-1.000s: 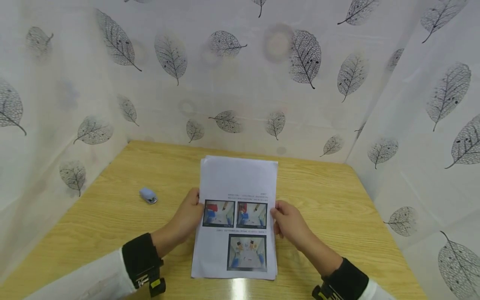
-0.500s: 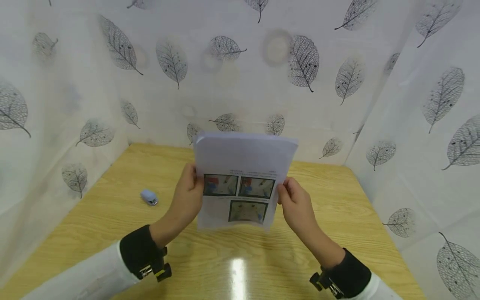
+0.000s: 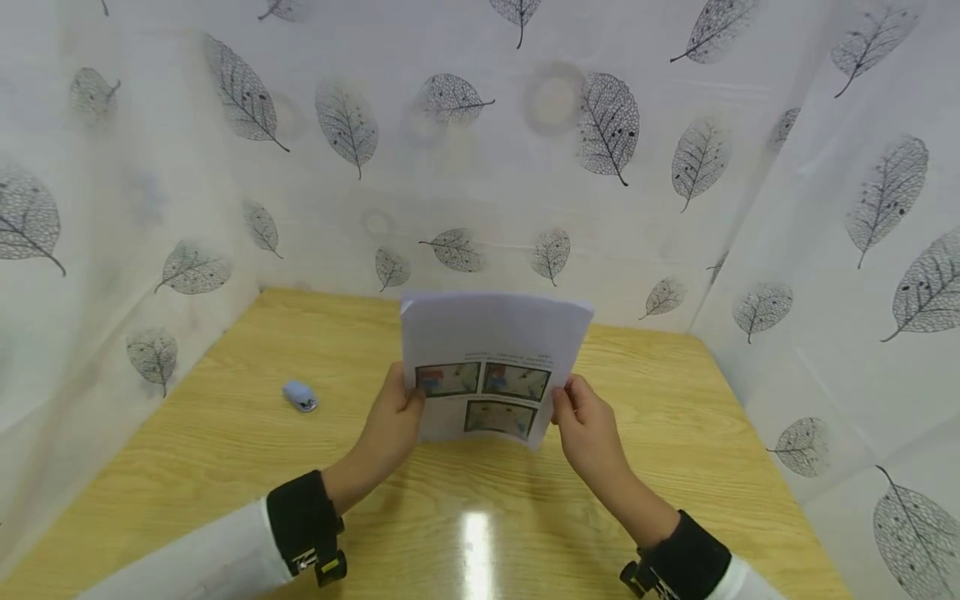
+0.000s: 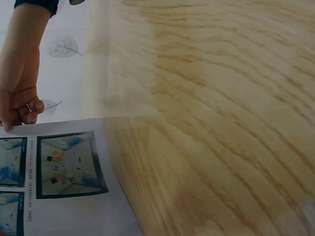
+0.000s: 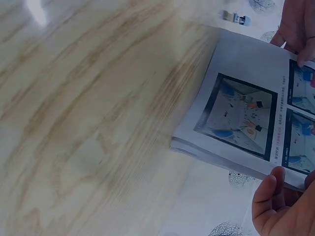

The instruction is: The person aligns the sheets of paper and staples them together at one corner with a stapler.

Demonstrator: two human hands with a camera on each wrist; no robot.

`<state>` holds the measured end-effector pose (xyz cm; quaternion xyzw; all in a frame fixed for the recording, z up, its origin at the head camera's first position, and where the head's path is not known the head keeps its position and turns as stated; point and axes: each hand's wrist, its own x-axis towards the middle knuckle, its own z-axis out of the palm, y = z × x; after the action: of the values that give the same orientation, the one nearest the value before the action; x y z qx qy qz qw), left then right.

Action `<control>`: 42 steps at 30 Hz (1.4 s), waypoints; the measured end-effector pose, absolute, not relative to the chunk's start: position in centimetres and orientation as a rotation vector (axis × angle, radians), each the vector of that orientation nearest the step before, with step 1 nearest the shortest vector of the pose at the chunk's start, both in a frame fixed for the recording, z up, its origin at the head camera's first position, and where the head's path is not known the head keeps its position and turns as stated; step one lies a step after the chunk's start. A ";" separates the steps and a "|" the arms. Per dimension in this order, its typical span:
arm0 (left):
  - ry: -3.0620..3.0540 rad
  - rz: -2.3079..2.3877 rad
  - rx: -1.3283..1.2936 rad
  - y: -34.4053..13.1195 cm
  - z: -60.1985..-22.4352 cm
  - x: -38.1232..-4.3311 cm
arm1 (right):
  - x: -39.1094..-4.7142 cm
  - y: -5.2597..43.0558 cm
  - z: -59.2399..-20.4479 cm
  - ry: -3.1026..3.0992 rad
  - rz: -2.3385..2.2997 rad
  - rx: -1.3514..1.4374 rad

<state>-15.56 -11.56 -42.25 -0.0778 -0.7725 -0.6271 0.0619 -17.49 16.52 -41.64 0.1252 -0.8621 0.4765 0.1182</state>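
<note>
A stack of printed paper sheets (image 3: 487,329) is held up over the table, tilted, with three framed pictures and lines of small text on its front. My left hand (image 3: 393,417) grips its left edge, thumb on the front. On the opposite edge, my right hand (image 3: 588,421) pinches the sheets between thumb and fingers. In the right wrist view the layered edges of the paper stack (image 5: 236,105) show, with the right hand (image 5: 288,209) at its near side. A small light-blue stapler (image 3: 300,395) lies on the table, left of my left hand.
The wood-grain table (image 3: 660,467) spreads beneath both hands, with a bright light reflection near its front. A white curtain (image 3: 480,183) printed with dark leaves stands behind the table and along both sides. Black bands with small cameras circle both wrists.
Both hands have raised the paper stack from near the table and tilted it, its top edge rising, then sinking slightly in the last half second. The stapler has stayed put.
</note>
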 end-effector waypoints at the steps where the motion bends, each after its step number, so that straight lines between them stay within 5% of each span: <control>1: -2.346 -1.889 -0.246 -11.6 -42.4 -15.5 | -17.5 16.5 -41.7 -2.523 1.387 0.373; 12: -2.260 -1.828 -0.401 -11.2 -40.2 -16.1 | -17.4 16.6 -40.2 -2.470 1.359 0.419; 23: -2.437 -1.865 -0.324 -12.0 -43.6 -16.8 | -17.5 16.7 -41.7 -2.729 1.300 0.325; 34: -2.330 -1.783 -0.383 -11.8 -40.9 -17.3 | -17.8 16.9 -40.3 -2.595 1.191 0.390; 42: -2.490 -1.785 -0.232 -12.2 -42.6 -17.2 | -17.5 16.8 -42.1 -2.648 1.286 0.341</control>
<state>-17.24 -12.19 -42.56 -0.0755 -0.8099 -0.5807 0.0346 -17.53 16.84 -42.13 0.1146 -0.8901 0.4321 0.0888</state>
